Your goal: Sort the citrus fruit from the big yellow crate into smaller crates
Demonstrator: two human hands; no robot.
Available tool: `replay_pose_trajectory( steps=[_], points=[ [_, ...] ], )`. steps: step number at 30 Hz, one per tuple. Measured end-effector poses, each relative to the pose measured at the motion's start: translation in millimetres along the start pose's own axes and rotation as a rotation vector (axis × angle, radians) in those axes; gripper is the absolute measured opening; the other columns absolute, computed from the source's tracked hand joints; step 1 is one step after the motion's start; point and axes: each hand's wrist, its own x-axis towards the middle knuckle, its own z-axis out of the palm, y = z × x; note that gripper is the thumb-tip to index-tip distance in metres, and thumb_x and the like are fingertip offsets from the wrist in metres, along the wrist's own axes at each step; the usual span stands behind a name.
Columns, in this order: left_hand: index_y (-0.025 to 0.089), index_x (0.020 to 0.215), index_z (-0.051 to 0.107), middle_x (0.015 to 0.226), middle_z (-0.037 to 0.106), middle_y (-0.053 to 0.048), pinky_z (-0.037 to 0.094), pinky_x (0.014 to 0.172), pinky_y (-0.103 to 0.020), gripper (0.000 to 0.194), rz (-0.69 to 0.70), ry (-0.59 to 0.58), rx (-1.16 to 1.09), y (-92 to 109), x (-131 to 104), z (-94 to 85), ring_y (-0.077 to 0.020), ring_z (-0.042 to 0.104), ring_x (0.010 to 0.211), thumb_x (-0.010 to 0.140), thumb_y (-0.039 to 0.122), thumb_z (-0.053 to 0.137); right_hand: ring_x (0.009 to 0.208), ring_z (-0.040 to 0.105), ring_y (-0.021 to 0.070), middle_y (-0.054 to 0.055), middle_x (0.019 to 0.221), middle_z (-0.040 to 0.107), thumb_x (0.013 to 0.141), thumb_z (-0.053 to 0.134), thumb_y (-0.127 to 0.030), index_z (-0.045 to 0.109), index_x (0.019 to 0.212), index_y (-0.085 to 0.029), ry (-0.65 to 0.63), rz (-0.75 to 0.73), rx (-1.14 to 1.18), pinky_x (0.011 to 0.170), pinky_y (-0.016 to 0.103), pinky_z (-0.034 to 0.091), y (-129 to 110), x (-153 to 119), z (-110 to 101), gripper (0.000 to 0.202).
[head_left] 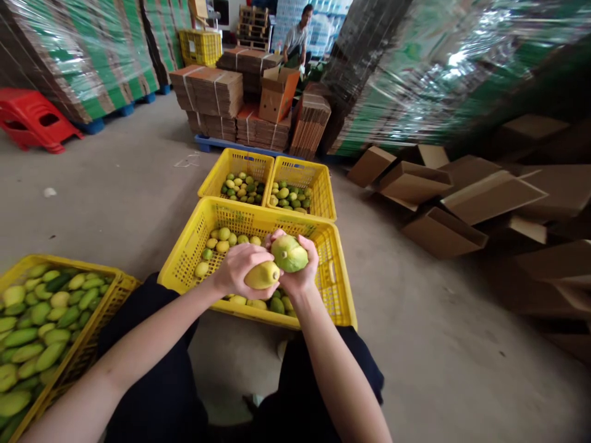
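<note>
My left hand (243, 266) is closed round a yellow lemon (261, 275), whose tip points right. Beside it, my right hand (302, 274) grips a larger, rounder yellow-green lemon (289, 253) from below. The two hands are close together, above a large yellow plastic crate (341, 271) that stands between my knees. Inside the crate, yellow lemons (224, 234) lie toward the far left, and more yellow and green ones are partly hidden beneath my hands.
Two smaller yellow crates (333, 200) with lemons stand beyond. A crate (115, 277) full of green and yellow lemons is at my left. Cardboard boxes (494, 197) lie on the right. Behind are stacked flat cartons (212, 92), a red stool (37, 117) and a seated person (296, 43).
</note>
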Motion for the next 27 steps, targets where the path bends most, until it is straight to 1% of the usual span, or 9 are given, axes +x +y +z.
replay_pose_trajectory(
  steps=[3,7,10,12,14,17,20,22,27],
  points=[
    [0.022,0.111,0.059,0.091,0.072,-0.005,0.059,0.071,-0.032,0.048,-0.199,0.015,-0.137,3,-1,-1.7,-0.0213,0.071,0.080,0.067,0.032,0.077,0.061,0.059,0.0134,0.006,0.082,0.072,0.073,0.063,-0.048,0.074,0.093,-0.016,0.007,0.050,-0.004,0.033,0.016,0.033,-2,1,3,0.039],
    [0.021,0.099,0.062,0.097,0.071,-0.005,0.057,0.074,-0.031,0.039,-0.884,0.060,-0.497,-1,7,-1.5,-0.0202,0.069,0.085,0.067,0.035,0.079,0.065,0.065,0.0158,0.007,0.086,0.076,0.079,0.062,-0.046,0.074,0.094,-0.017,0.112,0.034,-0.014,0.043,0.020,0.050,-3,3,5,0.034],
    [0.017,0.096,0.064,0.086,0.070,-0.005,0.054,0.060,-0.024,0.036,-1.420,0.212,-0.858,-12,18,0.0,-0.0146,0.065,0.069,0.072,0.041,0.075,0.079,0.072,0.0213,0.007,0.088,0.077,0.079,0.067,-0.037,0.071,0.093,-0.019,0.190,0.015,-0.052,0.059,0.029,0.061,-3,7,4,0.023],
    [0.014,0.094,0.063,0.076,0.068,-0.006,0.051,0.051,-0.021,0.033,-1.685,0.316,-1.039,-20,24,-0.2,-0.0127,0.062,0.059,0.079,0.044,0.066,0.083,0.074,0.0224,0.005,0.087,0.078,0.077,0.069,-0.029,0.069,0.093,-0.021,0.258,0.027,-0.051,0.067,0.033,0.064,-3,10,3,0.017],
    [0.013,0.090,0.062,0.067,0.066,-0.007,0.045,0.041,-0.019,0.032,-1.869,0.327,-1.093,-27,28,-1.3,-0.0126,0.059,0.050,0.087,0.044,0.055,0.079,0.074,0.0209,0.002,0.082,0.077,0.077,0.070,-0.025,0.066,0.090,-0.022,0.372,0.049,-0.023,0.068,0.033,0.065,-4,12,2,0.014],
    [0.013,0.088,0.060,0.055,0.060,-0.004,0.033,0.030,-0.015,0.032,-1.996,0.155,-1.050,-31,27,-2.1,-0.0105,0.050,0.036,0.094,0.040,0.044,0.055,0.068,0.0158,0.000,0.067,0.072,0.083,0.066,-0.030,0.062,0.085,-0.021,0.509,0.117,-0.046,0.047,0.025,0.059,-5,14,2,0.011],
    [0.014,0.088,0.059,0.049,0.055,-0.001,0.029,0.028,-0.014,0.032,-2.022,0.022,-1.046,-30,22,-0.1,-0.0079,0.043,0.029,0.096,0.039,0.042,0.039,0.056,0.0121,0.000,0.058,0.066,0.084,0.065,-0.036,0.061,0.081,-0.019,0.484,0.147,-0.158,0.030,0.019,0.042,-5,13,3,0.017],
    [0.015,0.085,0.058,0.048,0.054,0.000,0.029,0.027,-0.014,0.033,-2.031,0.007,-1.048,-28,20,1.9,-0.0069,0.041,0.028,0.096,0.041,0.043,0.039,0.055,0.0115,0.000,0.058,0.066,0.085,0.065,-0.037,0.061,0.080,-0.019,0.450,0.127,-0.216,0.029,0.019,0.038,-5,12,4,0.020],
    [0.015,0.082,0.058,0.047,0.054,0.001,0.030,0.028,-0.014,0.035,-2.039,0.000,-1.007,-29,22,2.7,-0.0074,0.042,0.028,0.097,0.039,0.037,0.045,0.057,0.0139,0.005,0.062,0.068,0.089,0.054,-0.037,0.064,0.081,-0.016,0.422,0.190,-0.239,0.037,0.023,0.046,-9,11,5,0.024]
  ],
)
